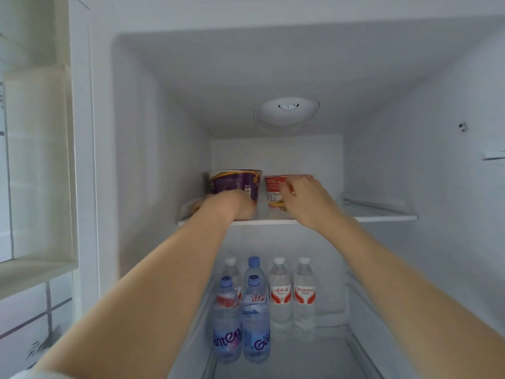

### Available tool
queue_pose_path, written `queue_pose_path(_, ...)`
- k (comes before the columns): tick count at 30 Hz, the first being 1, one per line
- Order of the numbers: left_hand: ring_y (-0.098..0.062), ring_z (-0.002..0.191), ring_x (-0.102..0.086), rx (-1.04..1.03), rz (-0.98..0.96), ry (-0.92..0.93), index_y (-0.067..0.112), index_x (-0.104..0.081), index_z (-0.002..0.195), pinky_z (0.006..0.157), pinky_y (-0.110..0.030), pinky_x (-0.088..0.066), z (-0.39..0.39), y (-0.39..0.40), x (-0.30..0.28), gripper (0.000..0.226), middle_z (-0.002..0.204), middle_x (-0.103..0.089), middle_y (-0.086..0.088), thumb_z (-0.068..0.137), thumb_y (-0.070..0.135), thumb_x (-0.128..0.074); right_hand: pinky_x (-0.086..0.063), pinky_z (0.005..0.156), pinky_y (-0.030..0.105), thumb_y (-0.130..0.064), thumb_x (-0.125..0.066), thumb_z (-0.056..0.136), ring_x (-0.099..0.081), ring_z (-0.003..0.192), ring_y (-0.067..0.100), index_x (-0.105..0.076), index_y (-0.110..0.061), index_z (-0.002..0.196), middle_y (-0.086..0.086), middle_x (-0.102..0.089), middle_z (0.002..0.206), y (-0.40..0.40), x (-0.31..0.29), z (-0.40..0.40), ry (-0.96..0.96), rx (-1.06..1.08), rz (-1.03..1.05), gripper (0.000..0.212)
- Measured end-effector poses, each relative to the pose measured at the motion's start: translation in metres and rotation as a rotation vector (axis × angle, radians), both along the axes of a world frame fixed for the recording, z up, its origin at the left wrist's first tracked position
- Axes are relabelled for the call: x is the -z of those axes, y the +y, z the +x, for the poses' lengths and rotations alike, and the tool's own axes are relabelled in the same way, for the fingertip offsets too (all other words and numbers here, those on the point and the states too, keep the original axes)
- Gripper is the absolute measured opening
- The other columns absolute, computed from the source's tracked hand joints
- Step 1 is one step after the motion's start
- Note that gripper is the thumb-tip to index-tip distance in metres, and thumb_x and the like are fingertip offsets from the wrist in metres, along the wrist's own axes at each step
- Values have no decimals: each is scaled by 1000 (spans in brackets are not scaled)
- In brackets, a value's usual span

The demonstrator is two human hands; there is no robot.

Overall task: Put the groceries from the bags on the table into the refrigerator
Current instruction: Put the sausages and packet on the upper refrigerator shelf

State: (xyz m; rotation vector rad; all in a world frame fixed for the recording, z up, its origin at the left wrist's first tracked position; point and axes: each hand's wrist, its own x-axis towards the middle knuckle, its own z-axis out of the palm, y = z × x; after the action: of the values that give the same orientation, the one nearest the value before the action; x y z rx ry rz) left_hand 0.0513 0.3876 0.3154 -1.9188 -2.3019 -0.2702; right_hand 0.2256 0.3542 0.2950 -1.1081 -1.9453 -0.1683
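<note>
Inside the open refrigerator, a purple noodle cup and a red noodle cup stand side by side on the upper glass shelf. My left hand lies at the base of the purple cup, fingers curled against its front. My right hand wraps the right side of the red cup, fingers on its rim. Both forearms reach in from below. Whether the cups rest fully on the shelf is hidden by my hands.
On the shelf below stand several water bottles: two blue-labelled ones in front, two red-labelled ones to the right. A thermostat dial sits on the fridge ceiling. The right half of the upper shelf holds nothing. The door's shelves are at left.
</note>
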Motion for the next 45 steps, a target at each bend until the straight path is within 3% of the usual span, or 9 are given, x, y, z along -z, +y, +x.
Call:
queue_pose_path(4, -32, 112, -59, 50, 94, 16, 18, -62, 126, 87, -39, -50, -2, 8, 4, 57, 130, -61, -8, 77, 44, -47, -39, 62, 33, -24, -40, 97, -53, 73, 29, -52, -9, 72, 8, -57, 79, -4, 5, 8, -22, -26, -49, 32)
queue_pose_path(8, -31, 86, -58, 151, 218, 6, 8, -68, 96, 60, -31, -39, 18, -36, 0, 31, 106, -67, -14, 88, 32, -50, -52, 69, 38, -27, -51, 92, -60, 75, 27, -66, -9, 81, 9, -67, 83, -8, 9, 8, -84, -104, -50, 26)
queue_pose_path(11, -29, 87, -62, 185, 263, -47, 21, -64, 78, 67, -29, -44, 15, -48, 6, 25, 89, -66, -5, 70, 38, -47, -50, 67, 40, -33, -53, 90, -60, 71, 26, -65, -14, 77, 5, -65, 73, -10, 11, 8, -92, -205, -29, 26)
queue_pose_path(15, -29, 100, -59, 205, 141, 11, 29, -64, 107, 78, -28, -45, 11, -61, 7, 27, 106, -62, -3, 94, 30, -40, -50, 68, 37, -24, -49, 92, -61, 76, 23, -69, -13, 99, 5, -69, 87, -13, 11, 7, -66, -282, -19, 23)
queue_pose_path(19, -34, 101, -60, 178, 196, 18, 32, -51, 87, 85, -36, -50, 10, -66, 10, 15, 114, -65, -10, 92, 39, -39, -40, 59, 32, -29, -46, 96, -55, 74, 21, -66, -18, 99, 1, -63, 87, -12, 17, 4, -139, -224, 36, 23)
queue_pose_path(22, -36, 98, -61, 108, 267, -2, 32, -53, 79, 88, -43, -52, 13, -72, 15, 31, 108, -67, -9, 71, 53, -32, -38, 62, 31, -31, -45, 95, -55, 80, 26, -64, -15, 98, 4, -60, 91, -13, 18, 4, -127, -118, 54, 24)
queue_pose_path(25, -35, 94, -63, 43, 358, -59, 27, -64, 98, 86, -45, -54, 18, -71, 19, 52, 104, -67, -7, 67, 52, -32, -42, 64, 30, -37, -46, 94, -53, 76, 24, -65, -14, 96, 5, -65, 95, -15, 19, 1, -118, -45, 33, 30)
queue_pose_path(35, -32, 86, -64, 183, 841, -250, 17, -68, 98, 74, -41, -54, 22, -99, 26, 20, 94, -72, -7, 87, 28, -54, -50, 83, 37, -22, -53, 90, -60, 104, 27, -61, -14, 118, 6, -66, 116, -35, 20, 9, 75, -163, 75, 30)
queue_pose_path(45, -26, 105, -56, 427, 900, -382, 12, -67, 114, 88, -39, -49, 42, -181, 66, 28, 109, -66, -7, 88, 12, -57, -38, 84, 23, -12, -55, 92, -56, 108, 19, -61, -10, 118, 4, -61, 117, -117, 52, 40, 190, -22, 151, 27)
